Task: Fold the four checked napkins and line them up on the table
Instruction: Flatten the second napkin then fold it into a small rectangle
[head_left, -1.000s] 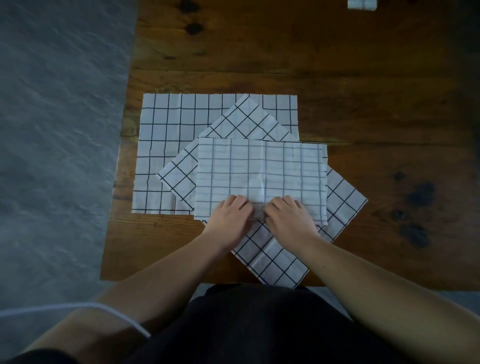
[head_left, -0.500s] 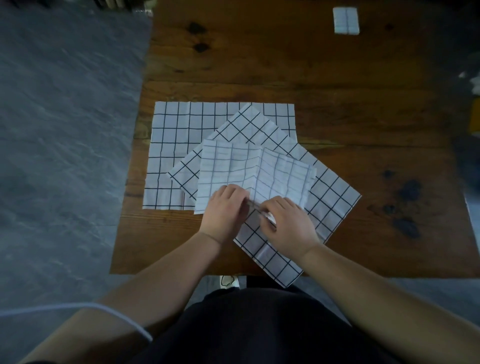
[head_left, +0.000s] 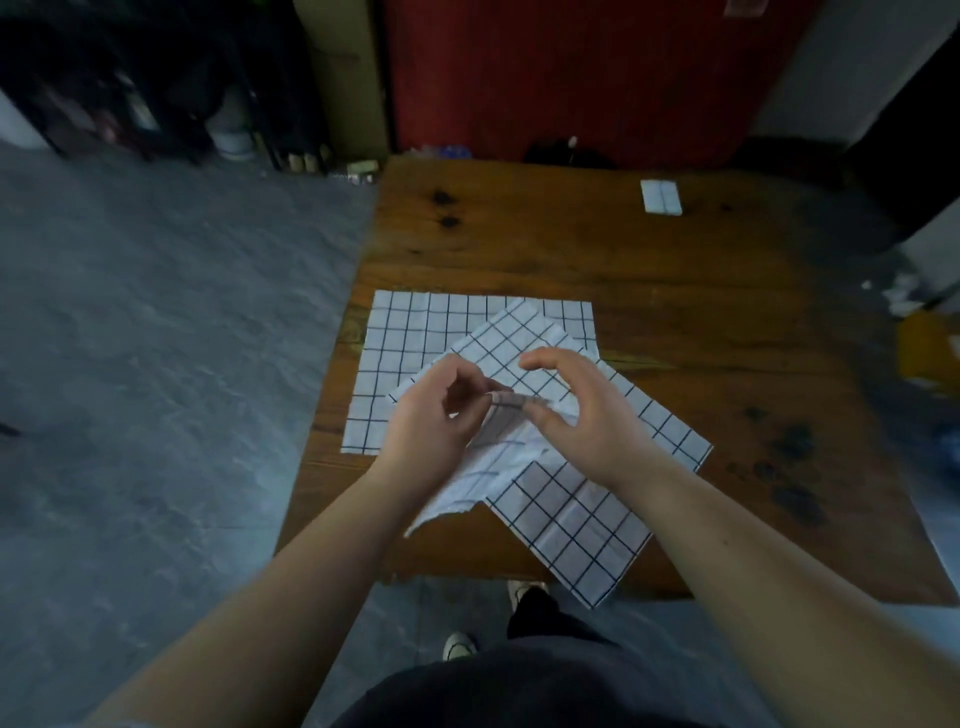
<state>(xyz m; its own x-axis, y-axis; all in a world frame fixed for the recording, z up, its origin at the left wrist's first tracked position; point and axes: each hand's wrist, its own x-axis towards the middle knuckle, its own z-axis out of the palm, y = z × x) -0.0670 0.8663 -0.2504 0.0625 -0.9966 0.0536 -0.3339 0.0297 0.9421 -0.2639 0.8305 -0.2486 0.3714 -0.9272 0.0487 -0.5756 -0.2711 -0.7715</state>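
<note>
Both forearms bare, extended forward, converging toward centre. Left hand (head_left: 434, 421): fingers curled, thumb and fingertips pinching folded edge of napkin (head_left: 493, 470). Right hand (head_left: 592, 421): fingers arched above, apart from thumb; thumb tip touching same edge.

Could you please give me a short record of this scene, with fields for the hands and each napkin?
left hand: pinches the folded top edge of the held napkin
right hand: at the other end of that edge; grip unclear
held napkin: raised above the flat ones, partly folded, its lower part hanging loose
square napkin: flat, unfolded, near the table's left edge
diagonal napkin: flat, unfolded, overlapping the square napkin
folded napkin: small, at the far right of the wooden table
</note>
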